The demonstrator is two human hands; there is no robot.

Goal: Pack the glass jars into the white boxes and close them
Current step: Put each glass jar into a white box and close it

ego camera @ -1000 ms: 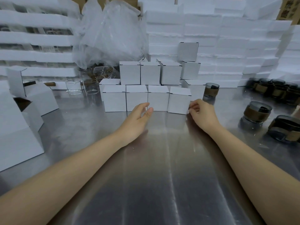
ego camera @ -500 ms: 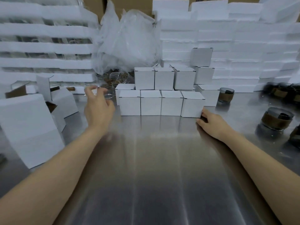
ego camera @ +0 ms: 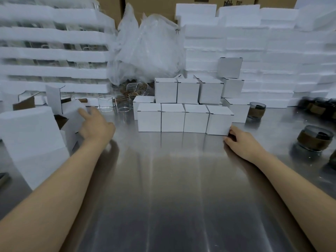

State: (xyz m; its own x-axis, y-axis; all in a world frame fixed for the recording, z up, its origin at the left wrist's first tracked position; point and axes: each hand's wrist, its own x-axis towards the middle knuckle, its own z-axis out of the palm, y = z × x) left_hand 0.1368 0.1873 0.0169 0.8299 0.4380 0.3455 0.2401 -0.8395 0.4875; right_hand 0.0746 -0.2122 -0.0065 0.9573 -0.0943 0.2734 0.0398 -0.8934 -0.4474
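Closed white boxes [ego camera: 172, 117] stand in stacked rows at the middle of the steel table [ego camera: 181, 179]. My left hand [ego camera: 96, 124] reaches to the left and lies against an open white box [ego camera: 72, 115] with its flap up; its fingers are blurred. My right hand [ego camera: 241, 142] rests on the table with its fingertips against the lower right corner of the rightmost closed box [ego camera: 219, 120]. Clear glass jars [ego camera: 113, 105] stand behind the left hand. Dark jars with brown bands [ego camera: 313, 138] sit at the right.
A large white box [ego camera: 32, 142] stands at the near left. Foam slabs [ego camera: 254, 51] are stacked along the back, with foam trays of glassware [ego camera: 54, 51] at the back left. A crumpled plastic bag [ego camera: 145, 48] sits between them. One dark jar [ego camera: 256, 110] stands beside the box rows.
My left hand has swung from the front of the box row out to the left, past the clear jars, onto the open box. My right hand has stayed by the rightmost box.
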